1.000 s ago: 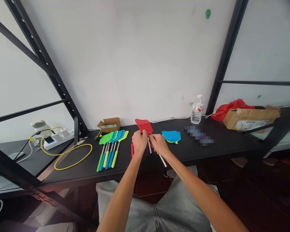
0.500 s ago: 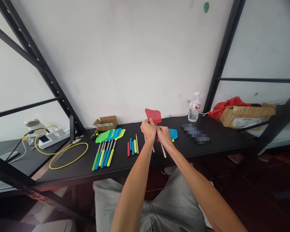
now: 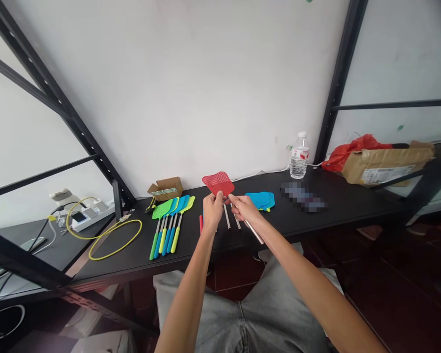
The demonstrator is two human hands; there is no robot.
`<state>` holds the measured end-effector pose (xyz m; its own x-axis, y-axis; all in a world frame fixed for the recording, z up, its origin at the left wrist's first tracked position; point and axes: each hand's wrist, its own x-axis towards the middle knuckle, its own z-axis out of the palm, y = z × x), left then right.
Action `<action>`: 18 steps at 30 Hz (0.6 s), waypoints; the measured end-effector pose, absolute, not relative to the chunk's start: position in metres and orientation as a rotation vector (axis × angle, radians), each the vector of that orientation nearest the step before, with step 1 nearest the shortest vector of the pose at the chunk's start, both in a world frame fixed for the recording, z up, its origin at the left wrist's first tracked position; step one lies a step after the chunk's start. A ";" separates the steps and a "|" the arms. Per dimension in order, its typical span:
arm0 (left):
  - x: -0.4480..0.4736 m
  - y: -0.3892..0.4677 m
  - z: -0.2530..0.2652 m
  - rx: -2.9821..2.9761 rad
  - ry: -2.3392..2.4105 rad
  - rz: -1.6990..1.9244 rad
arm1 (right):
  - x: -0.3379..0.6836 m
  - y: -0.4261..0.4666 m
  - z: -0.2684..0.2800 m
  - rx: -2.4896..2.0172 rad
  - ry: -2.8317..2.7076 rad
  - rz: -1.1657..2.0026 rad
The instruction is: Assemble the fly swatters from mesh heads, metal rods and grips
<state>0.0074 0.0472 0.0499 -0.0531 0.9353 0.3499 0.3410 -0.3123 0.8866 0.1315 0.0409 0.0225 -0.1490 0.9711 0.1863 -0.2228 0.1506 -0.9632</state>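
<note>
The red fly swatter head [image 3: 218,183], a perforated flat piece, is raised above the black table. My left hand [image 3: 213,210] is closed on its lower edge, thumb on top. Close beside it, my right hand [image 3: 244,208] is closed on a thin metal tube [image 3: 255,233] that slants out beneath the wrist. Its fingertips meet the swatter's base; whether tube and head are joined there is hidden. Two more metal tubes [image 3: 227,216] lie on the table between the hands. Behind my left hand, a red handle [image 3: 201,224] is partly covered.
Left, several complete green, blue and yellow fly swatters [image 3: 167,228] lie in a row before an open cardboard box [image 3: 165,189]. Blue swatter heads [image 3: 260,199] are stacked to the right, near a water bottle [image 3: 299,156]. A yellow cable [image 3: 114,239] loops at far left.
The red swatter head has moved left and turned flatter. My hands have spread slightly apart, and more of the tube shows under my right hand. The view has shifted a little.
</note>
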 end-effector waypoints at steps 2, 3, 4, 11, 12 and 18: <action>0.001 0.049 0.052 1.628 1.318 1.290 | 0.127 0.040 0.021 -0.834 -1.274 1.320; 0.000 0.049 0.053 1.642 1.321 1.275 | 0.125 0.039 0.021 -0.855 -1.306 1.290; 0.001 0.050 0.054 1.680 1.343 1.287 | 0.123 0.038 0.022 -0.894 -1.346 1.229; -0.001 0.074 0.081 1.733 1.814 1.420 | 0.116 0.021 0.035 -1.186 -1.632 0.493; -0.010 0.080 0.090 1.571 1.979 1.481 | 0.119 0.019 0.033 -1.209 -1.669 0.407; -0.044 0.088 0.111 1.599 1.737 1.490 | 0.145 0.044 0.008 -1.696 -1.644 0.423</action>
